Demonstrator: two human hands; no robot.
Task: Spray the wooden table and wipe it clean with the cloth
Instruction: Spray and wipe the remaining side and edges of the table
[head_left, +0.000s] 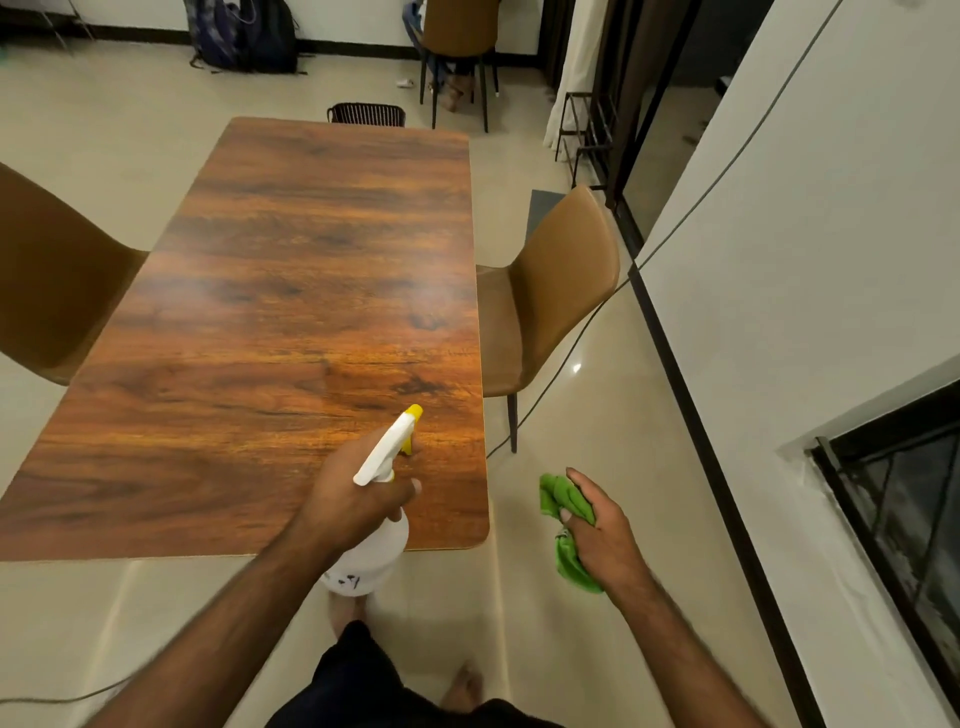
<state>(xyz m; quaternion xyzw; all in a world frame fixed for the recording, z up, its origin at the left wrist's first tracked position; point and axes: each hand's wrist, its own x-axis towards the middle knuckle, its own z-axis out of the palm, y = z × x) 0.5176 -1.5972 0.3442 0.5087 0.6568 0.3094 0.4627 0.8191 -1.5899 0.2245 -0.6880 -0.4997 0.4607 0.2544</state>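
1. Left chair (49, 280): tan shell seat, tucked against the table's left side, cut off by the frame edge.

2. Table (280, 291): wood-grain top whose long axis runs straight away from the person. The near left corner is cut off by the frame. A faint pale haze hangs over the middle right of the top. It may be spray mist, but wet patches on the wood cannot be made out.

3. Left hand (348, 501): wrapped round the neck of the bottle, one finger reaching forward to the yellow trigger. It is held above the table's near right corner.

4. Bottle (371, 558): white, with a yellow nozzle tip. It is tilted so the nozzle aims away up the length of the table. The hand hides its neck, and the fill level cannot be told.

5. Cloth (563, 496): green and bunched, with both ends sticking out of the fist.

6. Right hand (605, 535): clenched round the cloth, off the table, over the floor just beside the near right corner. The table lies ahead and to its left. This hand has the shorter way to the right edge, so wiping would likely start with a sweep leftward onto the top.

7. Right chair (550, 296): tan, set against the table's right side.

8. Cable (571, 343): runs from the wall down to the floor behind the right chair.
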